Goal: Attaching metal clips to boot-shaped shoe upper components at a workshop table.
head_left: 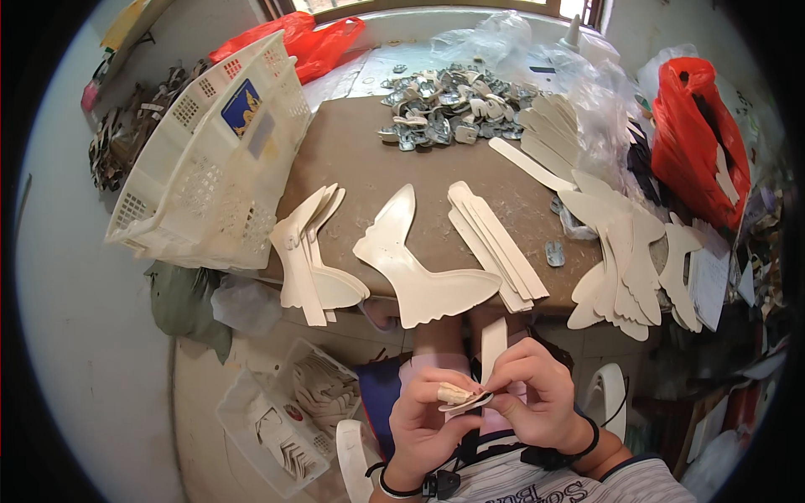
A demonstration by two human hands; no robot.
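In front of my lap, my left hand (432, 423) and my right hand (535, 392) are both closed on a cream strap (493, 345). Its long end rises past my right fingers toward the table edge, while the near end is bent between my fingertips. Something small and dark shows at that end, too small to make out. One left finger has a tan wrapping (454, 392). Just beyond my hands, a curved cream cut piece (407, 268) overhangs the table edge. A stack of cream straps (496, 243) lies to its right.
A brown-topped table (352, 151) bears a heap of metal buckles (453, 105) at the back. Curved cut pieces (620, 251) lie at right, near a red bag (700, 134). A white plastic basket (210, 168) leans at left. Below stands a bin (243, 402) of cut pieces.
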